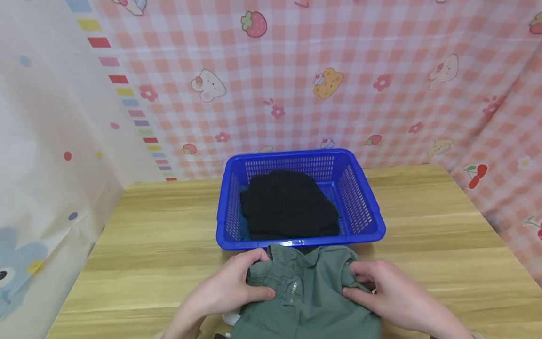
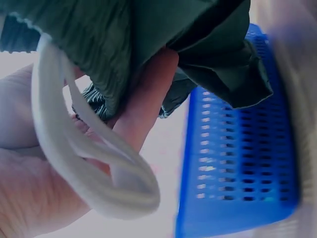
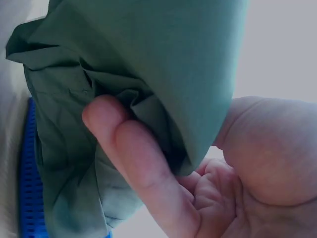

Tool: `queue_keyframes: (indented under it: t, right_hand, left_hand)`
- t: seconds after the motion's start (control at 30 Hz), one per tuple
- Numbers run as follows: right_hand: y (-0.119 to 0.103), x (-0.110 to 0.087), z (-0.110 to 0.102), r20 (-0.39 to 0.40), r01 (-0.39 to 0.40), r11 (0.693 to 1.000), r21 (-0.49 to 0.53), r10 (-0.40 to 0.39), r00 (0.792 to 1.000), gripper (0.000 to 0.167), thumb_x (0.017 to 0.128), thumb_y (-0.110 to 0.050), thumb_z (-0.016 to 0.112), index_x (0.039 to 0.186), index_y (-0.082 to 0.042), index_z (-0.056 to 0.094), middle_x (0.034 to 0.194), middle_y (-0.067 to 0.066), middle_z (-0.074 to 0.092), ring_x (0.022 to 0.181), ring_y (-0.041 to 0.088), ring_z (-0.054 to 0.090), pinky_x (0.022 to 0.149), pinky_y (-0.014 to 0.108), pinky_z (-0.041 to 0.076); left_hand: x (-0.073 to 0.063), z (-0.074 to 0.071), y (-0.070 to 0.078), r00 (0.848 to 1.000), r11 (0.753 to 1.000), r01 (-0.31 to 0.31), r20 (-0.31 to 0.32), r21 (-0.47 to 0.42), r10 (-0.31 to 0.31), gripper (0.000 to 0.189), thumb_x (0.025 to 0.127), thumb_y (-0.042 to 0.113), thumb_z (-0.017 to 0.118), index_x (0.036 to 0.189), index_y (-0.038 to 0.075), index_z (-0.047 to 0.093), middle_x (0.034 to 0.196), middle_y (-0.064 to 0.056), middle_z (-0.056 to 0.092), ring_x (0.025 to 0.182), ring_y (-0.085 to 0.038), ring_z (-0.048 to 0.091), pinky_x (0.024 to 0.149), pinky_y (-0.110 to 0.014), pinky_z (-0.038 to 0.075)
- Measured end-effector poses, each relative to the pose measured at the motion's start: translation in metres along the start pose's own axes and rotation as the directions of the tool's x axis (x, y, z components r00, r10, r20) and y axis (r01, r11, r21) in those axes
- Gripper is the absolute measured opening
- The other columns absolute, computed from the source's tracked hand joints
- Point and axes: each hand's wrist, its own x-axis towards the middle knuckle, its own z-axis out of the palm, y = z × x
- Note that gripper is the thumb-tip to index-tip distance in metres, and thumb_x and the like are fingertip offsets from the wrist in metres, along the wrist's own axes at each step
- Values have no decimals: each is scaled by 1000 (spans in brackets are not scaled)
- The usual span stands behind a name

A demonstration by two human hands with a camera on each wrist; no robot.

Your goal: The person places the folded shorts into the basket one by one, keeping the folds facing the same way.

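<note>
Between my hands hang dark green pants [image 1: 322, 301] with a gathered elastic waistband and small pale lettering, in front of the basket. My left hand [image 1: 228, 289] pinches the waistband between thumb and fingers. A white drawstring [image 2: 47, 114] loops down past that hand in the left wrist view. Over at the other side, my right hand [image 1: 391, 292] grips a bunched fold of the green cloth; its fingers [image 3: 143, 153] press against the fabric in the right wrist view. The lower part of the pants runs out of the head view.
A blue plastic basket [image 1: 357, 202] with slotted walls stands just beyond the pants. Black folded clothing [image 1: 292, 207] lies inside, over a bit of blue cloth [image 1: 244, 226]. The wooden table [image 1: 165, 235] meets a pink checked curtain [image 1: 254, 66] at the back.
</note>
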Motion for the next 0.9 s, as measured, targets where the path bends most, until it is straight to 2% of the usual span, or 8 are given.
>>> queue_keyframes:
  t: [0.2, 0.33, 0.43, 0.5, 0.57, 0.7, 0.77, 0.9]
  right_hand:
    - [-1, -15, -2, -22, 74, 997, 1, -74, 997, 31, 99, -16, 74, 80, -13, 48, 71, -20, 30, 63, -11, 39, 53, 19, 34]
    - [-1, -20, -3, -110, 135, 986, 94, -124, 986, 15, 97, -4, 72, 92, -10, 60, 77, -14, 64, 74, -10, 61, 57, 20, 50]
    - [-3, -16, -5, -243, 96, 989, 115, -66, 968, 9, 97, -3, 73, 103, -8, 69, 91, -6, 78, 79, -7, 69, 61, 22, 58]
    - [-5, -12, -7, -316, 51, 990, 134, -6, 949, 13, 97, -4, 73, 109, -7, 72, 93, -8, 79, 76, -4, 71, 61, 23, 59]
    - [-6, -8, -11, -360, 9, 982, 186, 59, 931, 19, 98, -6, 73, 117, -4, 73, 96, -10, 81, 77, -1, 75, 63, 26, 62]
    - [-5, 0, -16, -381, -38, 944, 328, 169, 909, 29, 101, -12, 71, 127, 1, 69, 98, -16, 82, 79, 6, 78, 65, 30, 64]
    - [-4, 4, -17, -380, -55, 920, 388, 214, 900, 33, 102, -15, 70, 130, 2, 67, 99, -16, 82, 80, 8, 79, 67, 30, 65]
    - [-1, 11, -15, -397, -47, 867, 496, 275, 876, 36, 101, -15, 71, 131, 5, 64, 98, -14, 83, 83, 8, 79, 71, 28, 65]
  left_hand:
    - [-14, -11, 11, 1000, 998, 12, -14, -66, -13, 28, 93, 29, 80, 104, 16, 58, 96, 6, 61, 97, -4, 58, 87, -21, 48]
    - [-19, -17, 13, 998, 995, 24, -60, -94, -29, 31, 93, 29, 80, 106, 14, 56, 97, 3, 58, 93, -5, 56, 84, -21, 47]
    - [-16, -19, 14, 990, 990, 70, -110, -122, -83, 36, 93, 27, 80, 112, 11, 54, 88, 2, 54, 70, -4, 51, 71, -21, 47]
    - [-13, -20, 14, 981, 981, 104, -143, -162, -128, 39, 93, 25, 80, 116, 9, 53, 82, 3, 50, 56, -3, 41, 60, -21, 44]
    - [-9, -19, 13, 973, 968, 115, -171, -223, -155, 40, 93, 21, 81, 119, 6, 54, 79, 2, 52, 49, -3, 41, 53, -22, 44]
    - [-4, -17, 12, 954, 932, 95, -234, -351, -185, 42, 90, 12, 82, 122, 3, 56, 87, -1, 63, 57, -3, 54, 56, -21, 49]
    - [-2, -17, 12, 947, 909, 67, -260, -412, -188, 45, 90, 8, 80, 127, 1, 56, 99, -4, 70, 70, -4, 65, 65, -22, 57]
    - [4, -13, 9, 926, 871, 17, -320, -492, -199, 47, 91, 2, 78, 133, -2, 56, 111, -11, 74, 87, -4, 72, 76, -23, 62]
